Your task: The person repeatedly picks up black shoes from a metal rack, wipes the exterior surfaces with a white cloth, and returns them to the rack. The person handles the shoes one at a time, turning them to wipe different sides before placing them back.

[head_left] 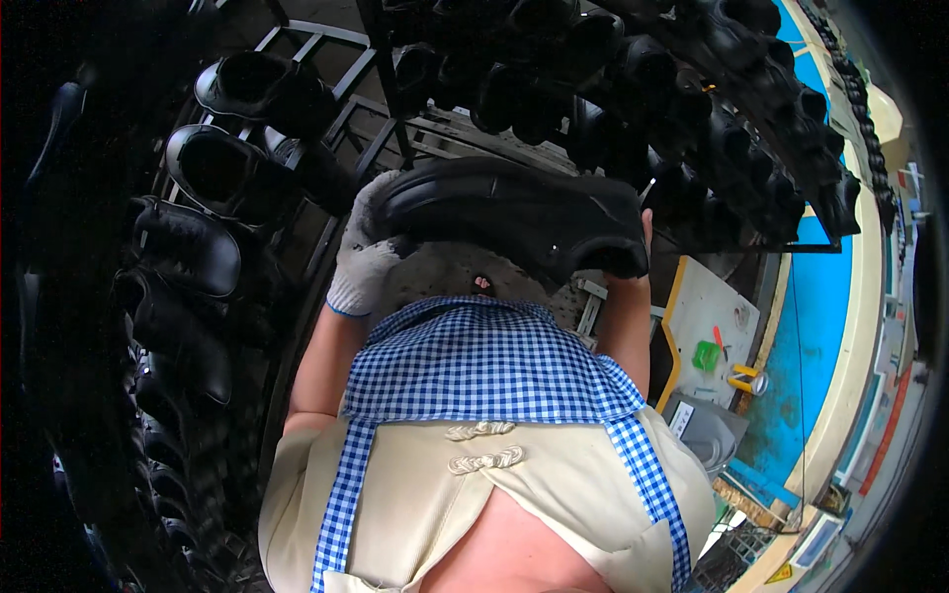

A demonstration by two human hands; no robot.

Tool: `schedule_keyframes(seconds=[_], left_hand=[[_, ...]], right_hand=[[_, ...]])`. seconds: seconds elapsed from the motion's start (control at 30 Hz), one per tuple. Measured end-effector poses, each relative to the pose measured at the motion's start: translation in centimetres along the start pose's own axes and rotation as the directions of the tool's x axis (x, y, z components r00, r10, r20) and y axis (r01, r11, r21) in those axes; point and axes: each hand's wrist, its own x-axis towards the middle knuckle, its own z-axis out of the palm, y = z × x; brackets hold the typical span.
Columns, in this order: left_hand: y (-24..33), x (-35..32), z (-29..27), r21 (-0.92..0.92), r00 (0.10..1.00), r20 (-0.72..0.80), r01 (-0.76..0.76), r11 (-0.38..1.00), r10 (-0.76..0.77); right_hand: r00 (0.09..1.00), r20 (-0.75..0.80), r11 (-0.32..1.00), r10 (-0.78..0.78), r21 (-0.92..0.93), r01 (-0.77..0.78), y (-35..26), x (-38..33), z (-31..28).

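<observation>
Head view: holding a black leather-look shoe [514,212] crosswise in midair, right between the two hands and just out in front of a blue-and-white checked apron [474,356]. Supported at both ends, probably to share the weight and stop any tipping. Looks turned on its side, with the dark opening over by the right hand [647,229].

Clamped firmly around the rounded end with the left hand [362,247], thumb low and fingers up top, likely for a solid grip on a smooth curve. Wearing a grayish-white knit glove [354,289] on that side, maybe to avoid marking the shiny finish. Closed on the opening end with the right hand, from the look of the bit at the outer edge; can't tell much about the fingers behind.

Off to the left of the gloved hand, rows of more black shoes [188,247] on racking, many with openings facing up, presumably for easy grabbing. Beyond both hands, another packed rack of dark shoes [756,163]. To the right of the right hand, a pale-topped bench [697,296] with a small green item [706,356], probably parked there to stay within reach. Farther right again, a long blue surface [820,326].
</observation>
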Motion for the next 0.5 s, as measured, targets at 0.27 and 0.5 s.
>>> schedule_keyframes(seconds=[0.27,0.5], left_hand=[[-0.1,0.2,0.4,0.000,0.999,-0.041,0.030,1.000,-0.030],[-2.7,0.5,-1.8,-0.285,0.995,0.014,0.100,0.953,-0.100]], right_hand=[[0.999,-0.036,0.996,0.009,-0.085,-0.012,0.7,-1.8,-1.6],[0.992,-0.080,0.923,-0.096,-0.380,0.059,-1.9,-4.0,2.6]])
